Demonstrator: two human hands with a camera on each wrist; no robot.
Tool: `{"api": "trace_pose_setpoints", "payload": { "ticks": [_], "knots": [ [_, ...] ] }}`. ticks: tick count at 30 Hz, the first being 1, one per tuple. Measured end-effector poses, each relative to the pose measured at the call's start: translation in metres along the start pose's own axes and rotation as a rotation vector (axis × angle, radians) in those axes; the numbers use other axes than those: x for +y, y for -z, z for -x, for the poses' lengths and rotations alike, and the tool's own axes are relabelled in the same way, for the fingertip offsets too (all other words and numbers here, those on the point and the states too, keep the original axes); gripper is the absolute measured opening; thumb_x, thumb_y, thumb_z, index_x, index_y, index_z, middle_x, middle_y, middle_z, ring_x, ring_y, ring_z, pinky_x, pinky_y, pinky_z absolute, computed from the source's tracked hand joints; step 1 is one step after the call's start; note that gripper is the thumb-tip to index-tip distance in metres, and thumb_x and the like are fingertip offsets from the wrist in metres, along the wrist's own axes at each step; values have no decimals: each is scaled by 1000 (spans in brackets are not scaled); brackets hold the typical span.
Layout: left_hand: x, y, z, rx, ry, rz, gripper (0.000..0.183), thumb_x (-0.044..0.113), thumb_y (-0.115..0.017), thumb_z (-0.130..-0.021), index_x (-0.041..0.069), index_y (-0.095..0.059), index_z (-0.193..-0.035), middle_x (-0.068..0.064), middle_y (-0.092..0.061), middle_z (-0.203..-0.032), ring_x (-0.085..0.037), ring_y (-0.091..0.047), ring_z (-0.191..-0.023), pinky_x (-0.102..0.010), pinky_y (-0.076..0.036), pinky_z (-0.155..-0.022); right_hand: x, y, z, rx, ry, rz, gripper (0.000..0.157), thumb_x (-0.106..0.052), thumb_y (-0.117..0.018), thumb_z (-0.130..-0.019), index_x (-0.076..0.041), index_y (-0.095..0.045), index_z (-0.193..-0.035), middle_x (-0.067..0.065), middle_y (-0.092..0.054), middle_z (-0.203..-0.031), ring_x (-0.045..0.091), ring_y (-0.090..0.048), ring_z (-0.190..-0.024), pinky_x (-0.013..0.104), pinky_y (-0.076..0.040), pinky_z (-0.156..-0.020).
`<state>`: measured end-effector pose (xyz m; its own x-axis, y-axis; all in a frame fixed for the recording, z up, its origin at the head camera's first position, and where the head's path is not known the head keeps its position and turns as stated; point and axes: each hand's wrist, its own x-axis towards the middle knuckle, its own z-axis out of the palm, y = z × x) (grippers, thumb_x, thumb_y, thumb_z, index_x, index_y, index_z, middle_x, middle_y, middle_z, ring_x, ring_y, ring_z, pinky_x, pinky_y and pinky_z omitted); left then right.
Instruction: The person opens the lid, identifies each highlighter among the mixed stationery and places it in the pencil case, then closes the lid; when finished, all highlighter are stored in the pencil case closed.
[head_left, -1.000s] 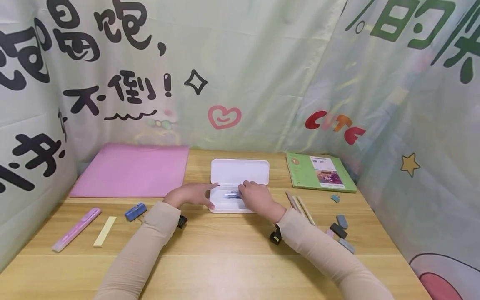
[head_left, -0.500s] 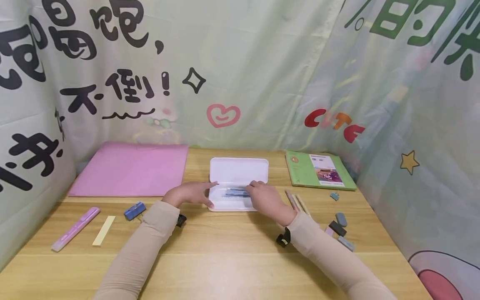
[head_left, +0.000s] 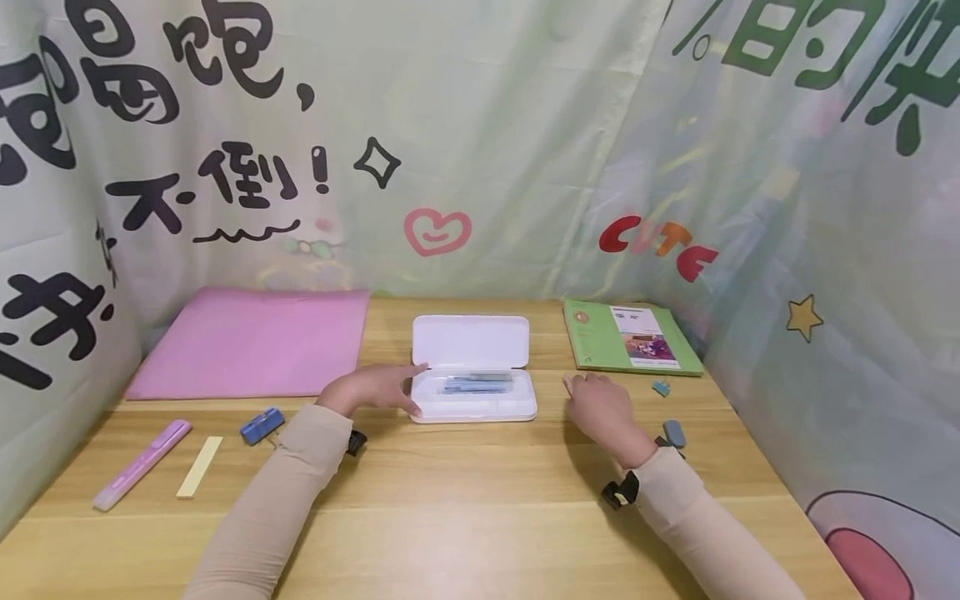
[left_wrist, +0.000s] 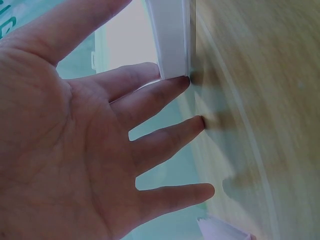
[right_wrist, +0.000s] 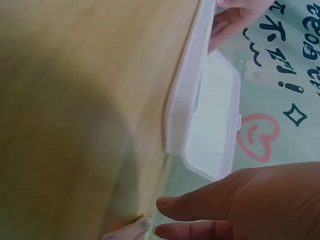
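A white pencil case (head_left: 517,410) stands with its lid (head_left: 470,342) raised, and several blue-grey pens (head_left: 476,383) lie inside. My left hand (head_left: 371,390) touches its left end with thumb and fingertips; in the left wrist view the fingers are straight and spread against the case's corner (left_wrist: 172,45). To the right of the case, my right hand (head_left: 603,412) is low over the table where pencils lay, and it hides most of them. In the right wrist view its thumb (right_wrist: 192,204) and a finger are straight and apart, near a slender pinkish thing (right_wrist: 131,230) at the lower edge.
At the left lie a pink folder (head_left: 251,343), a pink ruler-like case (head_left: 142,465), a pale yellow strip (head_left: 200,468) and a blue sharpener-like block (head_left: 262,426). At the right are a green book (head_left: 600,346), a small blue clip (head_left: 661,388) and erasers (head_left: 675,432), partly behind the wrist.
My right hand has left the pens in the case and moved right to the pencils on the table. The left hand stays on the case's left end. The head view has shifted slightly.
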<state>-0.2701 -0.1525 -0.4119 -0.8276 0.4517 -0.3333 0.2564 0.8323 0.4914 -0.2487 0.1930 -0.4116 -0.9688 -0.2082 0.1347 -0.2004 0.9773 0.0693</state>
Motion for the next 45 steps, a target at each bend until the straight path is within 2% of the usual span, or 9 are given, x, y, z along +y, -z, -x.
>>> {"api": "trace_pose_setpoints", "payload": {
  "ticks": [2,6,13,18,27,31,38,41,45],
  "knots": [
    [0,0,1,-2,-3,4,84,46,-65,-70,27,-20,-139,-8,-25,-139,-32,-30,-120,-49,-26,-92,3,-2,3,15,1,-5,30,-27,-48,-87,-3,-56,-72,9,-47,-62,26,-48,-56,39,-37,-41],
    [0,1,2,5,-8,9,84,45,-66,-70,26,-20,-139,-8,-26,-139,-32,-29,-120,-50,-26,-92,6,-5,6,47,4,10,26,-23,-53,-83,-3,-54,-66,6,-44,-57,23,-46,-51,37,-36,-39],
    [1,1,3,3,-14,11,84,45,-66,-70,25,-20,-139,-8,-25,-139,-31,-29,-121,-49,-26,-92,9,-8,9,-38,-36,26,26,-21,-52,-82,-3,-55,-65,6,-44,-58,24,-47,-53,39,-37,-41],
    [1,0,3,3,-3,15,85,46,-66,-70,27,-20,-139,-6,-25,-139,-30,-29,-121,-48,-26,-93,8,-11,9,0,-26,53,26,-19,-53,-81,-2,-53,-61,6,-42,-56,24,-45,-51,38,-36,-39],
    [-1,-2,0,5,3,8,85,48,-65,-69,29,-20,-138,-5,-24,-140,-28,-29,-121,-46,-26,-93,0,-3,4,5,-23,8,23,-25,-57,-79,-4,-54,-70,5,-44,-60,20,-43,-52,35,-34,-38],
    [0,0,0,0,12,-3,85,47,-65,-70,28,-20,-138,-4,-24,-140,-28,-30,-121,-46,-27,-92,-13,4,-4,101,49,-19,19,-23,-59,-76,-6,-53,-70,3,-42,-58,19,-41,-49,33,-32,-36],
    [1,3,0,-9,20,-27,86,48,-66,-69,28,-20,-139,-5,-27,-139,-26,-37,-114,-44,-32,-87,-51,4,-25,307,291,-12,18,-22,-60,-77,-10,-52,-66,-1,-42,-56,17,-41,-47,30,-29,-35],
    [1,3,1,-10,21,-23,86,48,-66,-69,28,-20,-139,-5,-27,-138,-26,-36,-115,-45,-31,-88,-64,0,-35,339,363,12,17,-21,-60,-78,-11,-52,-67,-1,-42,-56,15,-40,-45,29,-27,-34],
    [1,3,1,-9,18,-12,86,47,-66,-69,27,-20,-139,-5,-27,-138,-28,-34,-117,-47,-29,-90,-78,-4,-44,320,411,27,15,-23,-60,-79,-11,-55,-70,-1,-44,-59,14,-42,-48,27,-28,-35]
  ]
}}
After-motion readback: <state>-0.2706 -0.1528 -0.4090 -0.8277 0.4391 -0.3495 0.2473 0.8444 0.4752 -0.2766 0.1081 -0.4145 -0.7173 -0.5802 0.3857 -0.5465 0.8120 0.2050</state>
